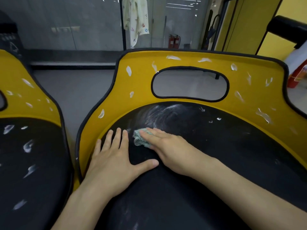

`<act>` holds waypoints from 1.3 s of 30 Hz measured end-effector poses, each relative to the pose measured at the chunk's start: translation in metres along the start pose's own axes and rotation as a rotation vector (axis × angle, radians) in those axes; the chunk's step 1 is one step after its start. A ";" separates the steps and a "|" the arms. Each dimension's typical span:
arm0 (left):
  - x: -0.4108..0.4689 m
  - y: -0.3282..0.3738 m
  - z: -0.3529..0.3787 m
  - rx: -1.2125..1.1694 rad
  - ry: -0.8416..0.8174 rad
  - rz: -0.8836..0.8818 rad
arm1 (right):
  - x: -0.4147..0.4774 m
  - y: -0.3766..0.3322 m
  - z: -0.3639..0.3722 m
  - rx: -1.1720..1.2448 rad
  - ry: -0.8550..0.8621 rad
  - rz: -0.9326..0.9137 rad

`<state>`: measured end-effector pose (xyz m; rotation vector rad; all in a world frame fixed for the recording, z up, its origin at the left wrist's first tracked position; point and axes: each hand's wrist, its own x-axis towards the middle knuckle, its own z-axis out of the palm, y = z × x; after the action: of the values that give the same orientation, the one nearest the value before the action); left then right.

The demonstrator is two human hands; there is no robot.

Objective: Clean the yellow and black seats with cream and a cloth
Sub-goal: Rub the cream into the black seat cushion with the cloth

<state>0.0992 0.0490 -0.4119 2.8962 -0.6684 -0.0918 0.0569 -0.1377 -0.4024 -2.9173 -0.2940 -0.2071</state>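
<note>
From the head camera, the right hand (163,143) lay flat, fingers together, pressing a small grey-green cloth (141,136) against the black cushion (216,146) of the nearer seat; it pinned the cloth under the palm and fingers rather than gripping it, probably so the whole pad could rub. The left hand (114,156) rested just beside it, fingers spread and empty on the cushion's left edge, apparently bracing the body. Faint white swirl marks (162,113) above the cloth suggested cream already worked into that patch. Dabs of cream (128,70) sat unwiped around the yellow backrest (137,80), ringing its oval cut-out (190,83). To the left, a second seat (29,146) carried untouched streaks on both colours, so most of the job seemed to remain.
</note>
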 end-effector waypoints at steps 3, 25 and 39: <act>0.000 0.001 0.002 -0.028 0.028 -0.021 | 0.036 0.012 0.000 -0.131 0.088 -0.008; 0.000 0.005 0.005 -0.017 0.011 -0.054 | 0.010 0.014 -0.009 -0.209 -0.062 -0.052; -0.003 0.002 0.005 -0.053 0.005 -0.029 | 0.009 -0.002 -0.008 -0.099 -0.169 0.034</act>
<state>0.0952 0.0477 -0.4164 2.8553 -0.6135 -0.1037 0.0647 -0.1357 -0.3927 -3.0411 -0.2673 0.0310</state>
